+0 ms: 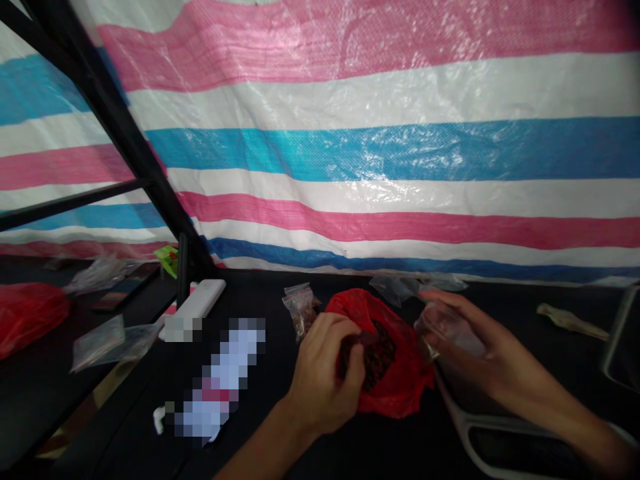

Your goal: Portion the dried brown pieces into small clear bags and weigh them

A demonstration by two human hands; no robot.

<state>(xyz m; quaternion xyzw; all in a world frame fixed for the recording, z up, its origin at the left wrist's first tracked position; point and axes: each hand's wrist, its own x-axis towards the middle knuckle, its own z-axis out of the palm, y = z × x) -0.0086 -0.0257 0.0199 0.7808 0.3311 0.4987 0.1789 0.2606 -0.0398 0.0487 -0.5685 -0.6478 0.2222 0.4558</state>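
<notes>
A red plastic bag [407, 393] lies open in front of me, with small dark brown pieces [381, 353] heaped inside. My left hand [325, 373] reaches over its left side, fingers curled toward the thumb at the pieces; what they pinch, if anything, is too small to make out. To the right of the bag, my right hand [480, 347] is closed around a clear plastic bag [457, 330], holding it near the red rim. Just behind my left hand lies a small zip bag [301, 307] with brown bits in it.
A scale [470, 427] sits under my right forearm. More clear bags [395, 288] lie at the back. Leftward are a white power bank [203, 300], a pixelated phone-like shape [223, 380], a white earbud [159, 420] and another red bag [30, 317]. A black frame [120, 140] slants upward.
</notes>
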